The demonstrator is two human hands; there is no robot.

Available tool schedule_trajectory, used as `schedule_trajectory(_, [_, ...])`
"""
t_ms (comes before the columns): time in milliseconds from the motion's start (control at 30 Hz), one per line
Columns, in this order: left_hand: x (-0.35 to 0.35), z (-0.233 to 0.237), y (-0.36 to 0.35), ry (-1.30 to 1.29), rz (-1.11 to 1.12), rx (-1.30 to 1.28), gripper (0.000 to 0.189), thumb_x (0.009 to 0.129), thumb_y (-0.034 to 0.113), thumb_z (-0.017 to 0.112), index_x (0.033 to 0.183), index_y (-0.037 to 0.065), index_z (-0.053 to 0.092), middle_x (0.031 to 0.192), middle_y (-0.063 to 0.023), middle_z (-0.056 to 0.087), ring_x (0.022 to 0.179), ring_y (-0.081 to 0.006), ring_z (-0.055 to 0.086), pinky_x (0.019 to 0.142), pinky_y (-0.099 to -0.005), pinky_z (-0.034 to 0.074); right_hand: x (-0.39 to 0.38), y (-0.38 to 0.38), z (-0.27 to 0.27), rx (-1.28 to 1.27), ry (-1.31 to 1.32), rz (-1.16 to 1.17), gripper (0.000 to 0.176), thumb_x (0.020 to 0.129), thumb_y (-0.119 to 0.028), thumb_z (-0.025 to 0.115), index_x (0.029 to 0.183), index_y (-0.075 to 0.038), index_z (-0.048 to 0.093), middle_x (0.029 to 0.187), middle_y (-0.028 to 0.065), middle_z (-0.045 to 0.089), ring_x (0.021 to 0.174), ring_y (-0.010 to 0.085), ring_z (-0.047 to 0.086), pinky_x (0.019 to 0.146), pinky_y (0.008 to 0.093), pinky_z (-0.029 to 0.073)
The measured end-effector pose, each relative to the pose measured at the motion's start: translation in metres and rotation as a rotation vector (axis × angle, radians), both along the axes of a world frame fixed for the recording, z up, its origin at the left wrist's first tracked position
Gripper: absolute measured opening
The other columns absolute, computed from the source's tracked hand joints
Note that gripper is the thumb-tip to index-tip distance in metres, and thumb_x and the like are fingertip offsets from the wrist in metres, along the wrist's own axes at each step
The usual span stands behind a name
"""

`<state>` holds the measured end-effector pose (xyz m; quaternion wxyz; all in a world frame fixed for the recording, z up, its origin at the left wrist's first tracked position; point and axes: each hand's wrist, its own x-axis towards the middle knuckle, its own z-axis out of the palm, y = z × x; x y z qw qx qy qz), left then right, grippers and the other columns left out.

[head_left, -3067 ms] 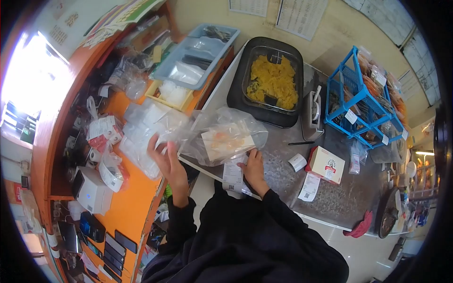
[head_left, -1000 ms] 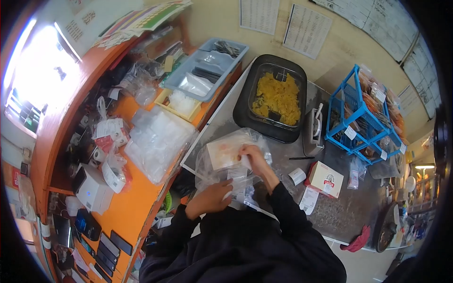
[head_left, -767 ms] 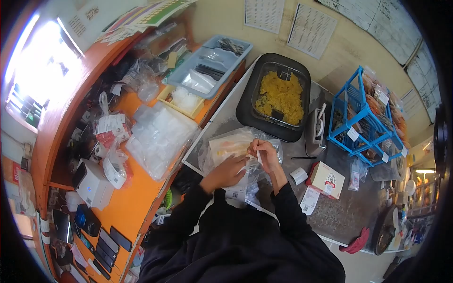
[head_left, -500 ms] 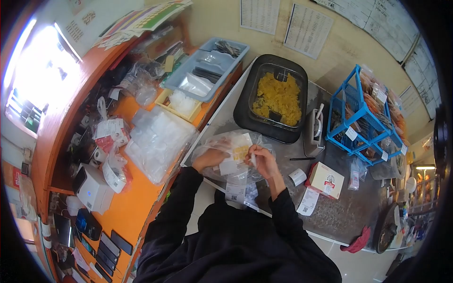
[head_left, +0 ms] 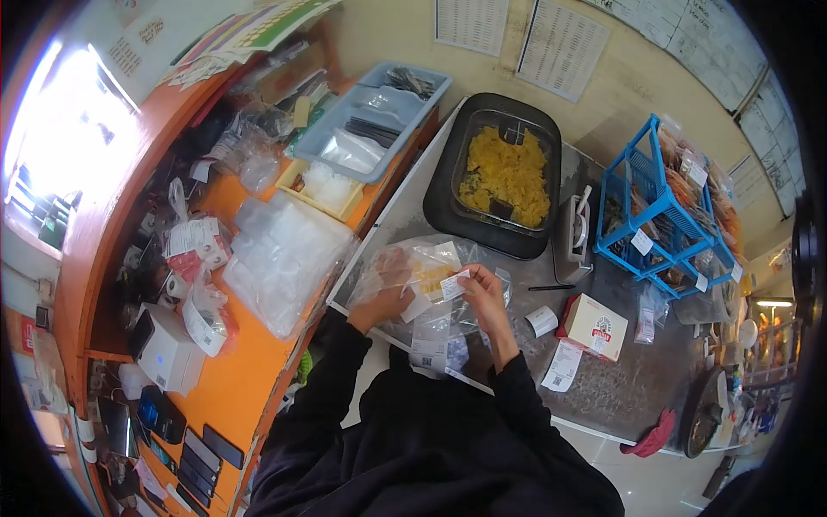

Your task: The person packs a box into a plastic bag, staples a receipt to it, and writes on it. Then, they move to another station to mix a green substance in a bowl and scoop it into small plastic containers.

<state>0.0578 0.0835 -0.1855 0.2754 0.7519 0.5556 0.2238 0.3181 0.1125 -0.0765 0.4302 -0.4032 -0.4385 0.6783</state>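
My left hand (head_left: 385, 305) grips a clear plastic bag (head_left: 373, 274) at its left side, close to a sheet of yellow stickers (head_left: 427, 272) with white backing. Between the fingers of my right hand (head_left: 485, 299) is a small white label (head_left: 455, 285) with print on it, held over the right side of the sticker sheet. Below the hands a white printed slip (head_left: 428, 353) lies at the counter's near edge, partly under clear plastic.
A black tray (head_left: 508, 177) of yellow food stands behind the hands. To the right are a white roll (head_left: 542, 321), a box (head_left: 594, 327), a receipt (head_left: 562, 367) and a blue rack (head_left: 655, 207). Plastic bags (head_left: 284, 258) lie on the orange counter.
The label at my right hand has turned so its printed face shows, close to the sticker sheet. My left hand has shifted slightly down. The whole view has moved a little.
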Motion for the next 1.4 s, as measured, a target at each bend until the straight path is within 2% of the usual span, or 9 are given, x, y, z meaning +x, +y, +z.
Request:
schedule_trajectory(100, [0.029,0.080,-0.017,0.008,0.066,-0.146,0.054,0.088,0.014,0.053,0.137,-0.002,0.040,0.130,-0.0257,0.053,0.123,-0.0351,0.049,0.107,-0.0394,0.037,0.003,0.002,0.017,-0.149,0.088,0.193,0.012,0.091,-0.009,0.060,0.103,-0.005,0.059,0.099,0.0090,0.069,0.090,0.0175,0.067,0.074,0.0315,0.057])
schedule_trajectory(267, [0.010,0.025,-0.006,0.060,-0.040,-0.331,0.043,0.085,0.016,0.056,0.125,0.001,0.055,0.126,-0.0236,0.057,0.116,-0.0352,0.054,0.104,-0.0386,0.040,-0.014,-0.003,-0.004,-0.395,0.156,0.517,0.016,0.094,-0.011,0.058,0.107,-0.002,0.059,0.100,0.0122,0.068,0.087,0.0212,0.070,0.073,0.0358,0.061])
schedule_trajectory(400, [0.000,0.048,-0.009,-0.132,-0.090,-0.452,0.049,0.085,0.036,0.059,0.126,0.009,0.061,0.124,-0.0237,0.060,0.120,-0.0362,0.055,0.103,-0.0416,0.039,-0.027,0.008,-0.026,-0.341,0.011,0.188,0.020,0.094,-0.012,0.061,0.110,0.000,0.060,0.099,0.0091,0.066,0.087,0.0185,0.069,0.070,0.0319,0.061])
schedule_trajectory(500, [0.008,0.094,-0.009,0.081,-0.105,-0.475,0.046,0.082,0.037,0.061,0.118,0.008,0.067,0.126,-0.0239,0.059,0.119,-0.0347,0.056,0.101,-0.0398,0.041,-0.030,0.010,-0.037,-0.102,-0.132,0.057,0.021,0.093,-0.010,0.064,0.110,0.000,0.060,0.101,0.0088,0.065,0.087,0.0168,0.068,0.067,0.0289,0.062])
schedule_trajectory(600, [0.004,0.079,-0.003,0.189,-0.166,-0.249,0.039,0.081,0.028,0.064,0.109,0.001,0.069,0.105,-0.0205,0.068,0.099,-0.0321,0.063,0.092,-0.0375,0.046,-0.038,0.001,-0.031,-0.012,-0.148,-0.014,0.023,0.090,-0.004,0.066,0.111,0.000,0.059,0.103,0.0081,0.063,0.087,0.0164,0.067,0.064,0.0265,0.061])
schedule_trajectory(700, [0.005,0.096,0.006,0.122,-0.145,-0.449,0.039,0.077,0.034,0.067,0.096,0.000,0.072,0.105,-0.0217,0.068,0.098,-0.0344,0.065,0.091,-0.0361,0.046,-0.043,-0.008,-0.031,0.059,-0.151,-0.007,0.028,0.086,0.002,0.068,0.112,0.000,0.058,0.106,0.0076,0.061,0.086,0.0169,0.067,0.062,0.0257,0.061])
schedule_trajectory(1000, [-0.005,0.091,0.019,0.069,-0.178,-0.400,0.032,0.076,0.023,0.066,0.096,-0.001,0.070,0.097,-0.0219,0.068,0.092,-0.0334,0.064,0.085,-0.0378,0.049,-0.053,-0.024,-0.045,0.455,-0.539,-0.189,0.026,0.079,0.005,0.072,0.104,0.002,0.064,0.135,0.0180,0.048,0.080,0.0196,0.069,0.058,0.0251,0.060])
schedule_trajectory(1100, [-0.004,0.092,0.017,0.066,-0.138,-0.393,0.033,0.075,0.022,0.066,0.097,-0.002,0.069,0.096,-0.0218,0.068,0.092,-0.0337,0.064,0.084,-0.0377,0.049,-0.056,-0.025,-0.039,0.381,-0.663,-0.200,0.029,0.078,0.001,0.074,0.105,0.000,0.064,0.139,0.0197,0.044,0.078,0.0199,0.070,0.055,0.0251,0.058])
schedule_trajectory(1400, [-0.004,0.096,0.016,0.118,-0.203,-0.331,0.036,0.075,0.024,0.068,0.100,-0.001,0.069,0.107,-0.0221,0.066,0.100,-0.0323,0.062,0.087,-0.0370,0.048,-0.070,-0.032,-0.019,0.518,-1.089,-0.232,0.025,0.081,-0.018,0.073,0.101,-0.006,0.066,0.136,0.0207,0.046,0.085,0.0329,0.067,0.077,0.0417,0.053])
